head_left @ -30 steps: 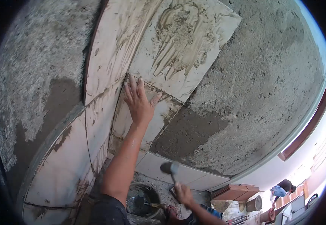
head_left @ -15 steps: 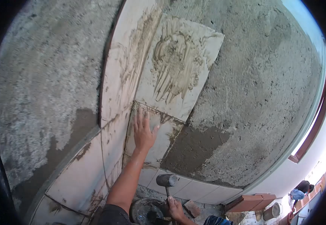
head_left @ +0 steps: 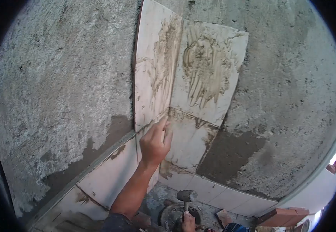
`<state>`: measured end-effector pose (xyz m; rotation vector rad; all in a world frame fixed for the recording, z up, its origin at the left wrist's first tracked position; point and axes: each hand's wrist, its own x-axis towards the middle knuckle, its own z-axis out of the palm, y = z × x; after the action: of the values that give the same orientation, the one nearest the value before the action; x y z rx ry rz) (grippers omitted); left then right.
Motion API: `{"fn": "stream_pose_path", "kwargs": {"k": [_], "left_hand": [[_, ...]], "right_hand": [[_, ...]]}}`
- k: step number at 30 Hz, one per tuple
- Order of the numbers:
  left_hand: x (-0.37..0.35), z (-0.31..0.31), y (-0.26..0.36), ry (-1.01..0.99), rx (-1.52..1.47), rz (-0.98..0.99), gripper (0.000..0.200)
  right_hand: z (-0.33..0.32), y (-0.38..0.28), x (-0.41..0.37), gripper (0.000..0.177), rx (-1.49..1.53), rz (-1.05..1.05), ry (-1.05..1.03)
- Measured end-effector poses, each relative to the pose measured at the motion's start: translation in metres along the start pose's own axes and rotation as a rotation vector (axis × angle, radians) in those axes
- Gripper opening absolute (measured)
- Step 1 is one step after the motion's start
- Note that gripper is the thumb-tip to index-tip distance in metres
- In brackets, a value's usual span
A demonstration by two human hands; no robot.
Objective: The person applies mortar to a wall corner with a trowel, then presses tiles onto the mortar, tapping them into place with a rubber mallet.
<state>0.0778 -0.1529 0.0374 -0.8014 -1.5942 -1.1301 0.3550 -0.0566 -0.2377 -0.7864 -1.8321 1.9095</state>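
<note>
My left hand (head_left: 155, 144) reaches to the inside corner, its index finger stretched out at the joint between the wall tiles. The thumb stands apart, the other fingers are curled, and I see nothing held. Just right of it is a lower wall tile (head_left: 187, 141), below a mortar-smeared upper tile (head_left: 208, 71). On the adjoining wall, another smeared tile (head_left: 152, 73) meets it at the corner. Low in the view, my right hand (head_left: 189, 223) grips the handle of a rubber mallet (head_left: 186, 195), its dark head upward.
A round bucket (head_left: 172, 216) stands on the floor beside the mallet. A broken tile piece (head_left: 224, 217) lies to its right, with stacked reddish tiles (head_left: 284, 217) farther right. Wet mortar (head_left: 230, 156) covers part of the rough wall (head_left: 292, 96).
My left hand has gone from lying flat on the lower tile to pointing a finger at the corner joint. The mallet stays in my right hand. The view has swung left.
</note>
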Motion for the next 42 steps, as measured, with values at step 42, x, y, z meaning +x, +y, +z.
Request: {"fn": "stream_pose_path", "kwargs": {"k": [42], "left_hand": [[0.02,-0.063,0.016,-0.285,0.923,-0.152,0.043]], "right_hand": [[0.031,0.064,0.057,0.048,0.064,0.006,-0.147]]}}
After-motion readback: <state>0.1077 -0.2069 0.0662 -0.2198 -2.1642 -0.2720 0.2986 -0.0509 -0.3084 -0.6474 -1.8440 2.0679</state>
